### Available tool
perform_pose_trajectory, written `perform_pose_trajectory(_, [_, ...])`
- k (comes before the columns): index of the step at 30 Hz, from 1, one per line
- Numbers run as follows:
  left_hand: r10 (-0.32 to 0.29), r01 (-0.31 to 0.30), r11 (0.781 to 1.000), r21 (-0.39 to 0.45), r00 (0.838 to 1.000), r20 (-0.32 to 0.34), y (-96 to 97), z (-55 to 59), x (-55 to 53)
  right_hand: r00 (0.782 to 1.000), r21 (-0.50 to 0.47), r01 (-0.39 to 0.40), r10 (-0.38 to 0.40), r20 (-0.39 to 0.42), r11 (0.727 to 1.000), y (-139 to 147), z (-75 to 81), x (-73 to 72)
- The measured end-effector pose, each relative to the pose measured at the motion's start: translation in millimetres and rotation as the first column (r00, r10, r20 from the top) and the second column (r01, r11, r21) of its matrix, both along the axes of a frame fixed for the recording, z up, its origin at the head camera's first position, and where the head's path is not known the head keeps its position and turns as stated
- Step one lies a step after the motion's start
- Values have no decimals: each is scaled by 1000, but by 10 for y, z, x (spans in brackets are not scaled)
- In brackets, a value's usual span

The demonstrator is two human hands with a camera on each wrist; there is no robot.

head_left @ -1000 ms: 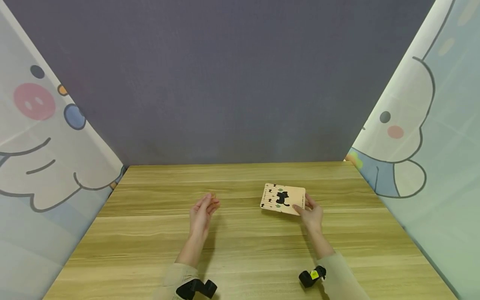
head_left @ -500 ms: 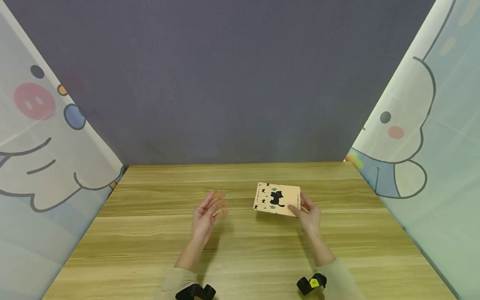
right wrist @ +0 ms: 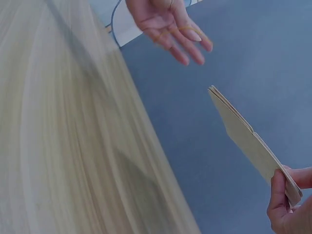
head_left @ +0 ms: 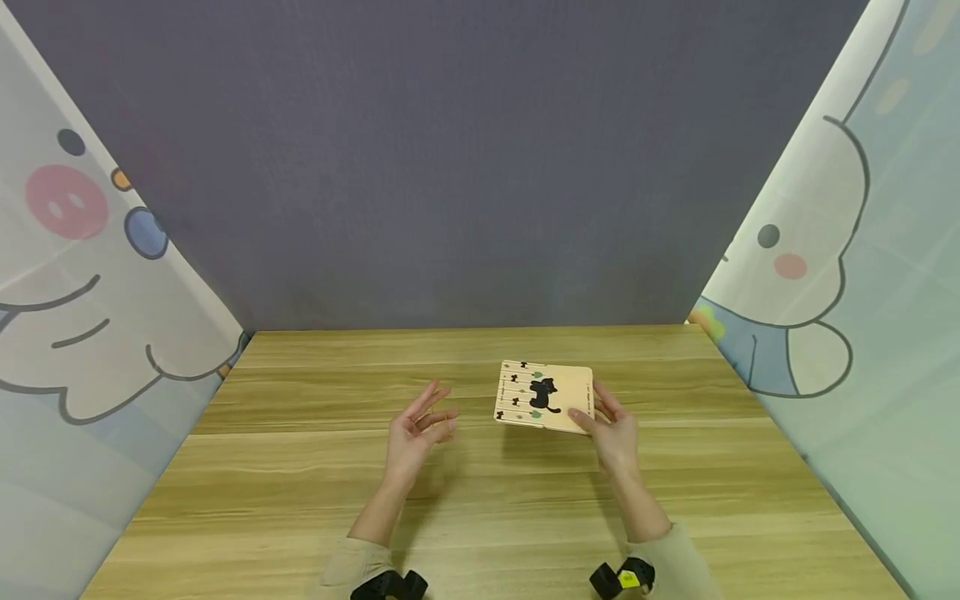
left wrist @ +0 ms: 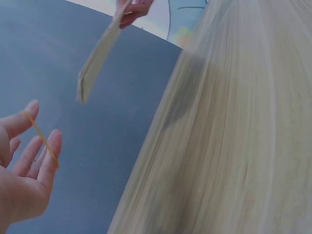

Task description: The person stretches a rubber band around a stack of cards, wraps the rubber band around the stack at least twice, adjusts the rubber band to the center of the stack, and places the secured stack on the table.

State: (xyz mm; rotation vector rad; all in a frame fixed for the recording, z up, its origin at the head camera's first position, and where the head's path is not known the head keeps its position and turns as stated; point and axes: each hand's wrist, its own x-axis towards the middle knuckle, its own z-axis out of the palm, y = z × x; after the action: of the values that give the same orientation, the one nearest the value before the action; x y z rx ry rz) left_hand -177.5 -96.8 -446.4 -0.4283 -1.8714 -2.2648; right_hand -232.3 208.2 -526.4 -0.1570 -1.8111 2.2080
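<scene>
In the head view my right hand [head_left: 617, 437] pinches a thin cream notebook [head_left: 564, 383] by its right edge, thumb on top and fingers beneath. A black cat and small plants are printed on its cover. It is held above the table, and the right wrist view shows its layered edge [right wrist: 243, 122]. My left hand [head_left: 408, 437] is raised to the left of the notebook, palm turned up and fingers spread. A thin yellow-orange rubber band [left wrist: 44, 140] stretches between its fingers. A gap separates the left fingertips from the notebook.
Both hands are over a wood-grain table [head_left: 300, 475]. Behind it rises a dark grey panel [head_left: 472, 167]. Cartoon-printed curtains [head_left: 90, 333] flank it at left and right. Each wrist wears a black camera mount [head_left: 626, 577].
My right hand has brought the notebook leftward, closer to the left hand. The left hand's fingers have gone from bunched together to spread apart, and it has shifted slightly right.
</scene>
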Motion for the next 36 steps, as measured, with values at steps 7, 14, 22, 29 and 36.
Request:
perform_pose_trajectory(7, [46,-47,998,-32,999,-19,52,60,17,995,-39,-85,82,-60,996,-88,219,142])
perform_pose_trajectory(14, [-54,65,989,136,995,-82,127,20,17,985,-115,-143,129,-116,983,-195,352,241])
perform_pose_trajectory(22, [-140,170,920,353,984,-110,289,14,26,994,-148,-83,71,-89,985,-248,47,86])
perform_pose_trajectory(29, [-154,146,891,429,988,-16,410,55,40,996,-147,-86,85,-11,985,-531,823,510])
perform_pose_trajectory(36, [-144,118,879,461,989,23,490,77,45,994,-173,-106,97,-59,979,-636,921,593])
